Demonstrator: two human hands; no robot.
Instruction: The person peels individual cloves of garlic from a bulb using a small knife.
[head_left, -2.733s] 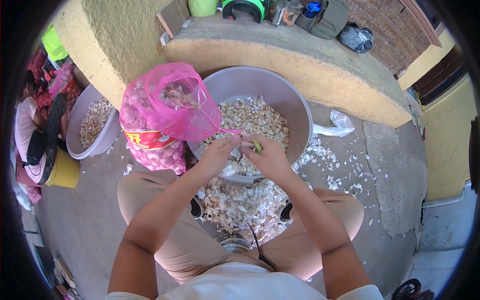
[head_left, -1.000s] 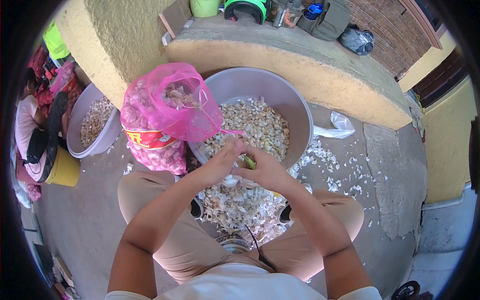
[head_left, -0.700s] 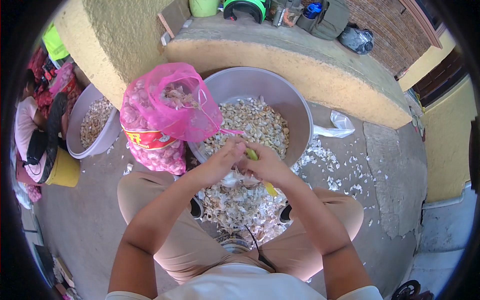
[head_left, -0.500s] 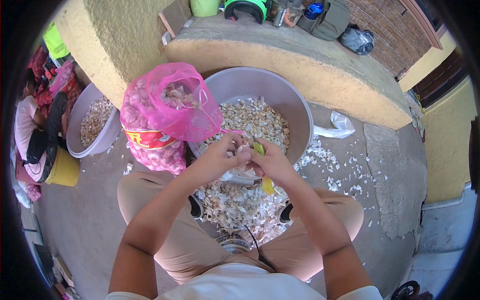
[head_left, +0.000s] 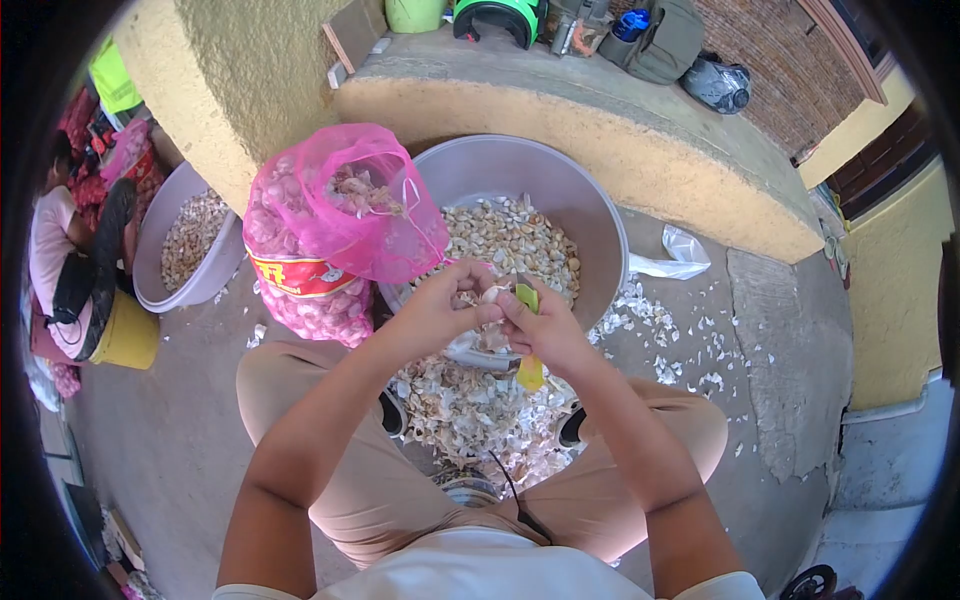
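Observation:
My left hand [head_left: 446,304] pinches a piece of garlic [head_left: 492,295] over the near rim of a large grey basin [head_left: 590,180]. Close against it, my right hand [head_left: 550,328] is wrapped round a small knife [head_left: 530,374] with a yellow-green handle; the blade's tip points up and away from me. Both thumbs meet at the garlic, and fingers hide part of it. Loose garlic cloves [head_left: 520,240] cover the basin's bottom. Left of the basin stands a pink mesh bag [head_left: 290,215] full of garlic bulbs, its open top slumped over the basin's rim.
A heap of garlic skins [head_left: 470,415] lies between my feet, with scraps scattered right. A clear plastic bag [head_left: 680,255] rests beside the basin. A raised concrete ledge [head_left: 560,100] curves behind. At far left, a person [head_left: 65,235] sits on a yellow bucket [head_left: 128,335] by another basin [head_left: 155,285].
My hands stay together over the basin's near rim. The right hand and knife have tilted slightly, the handle's lower end shifting a little left. The view has barely shifted.

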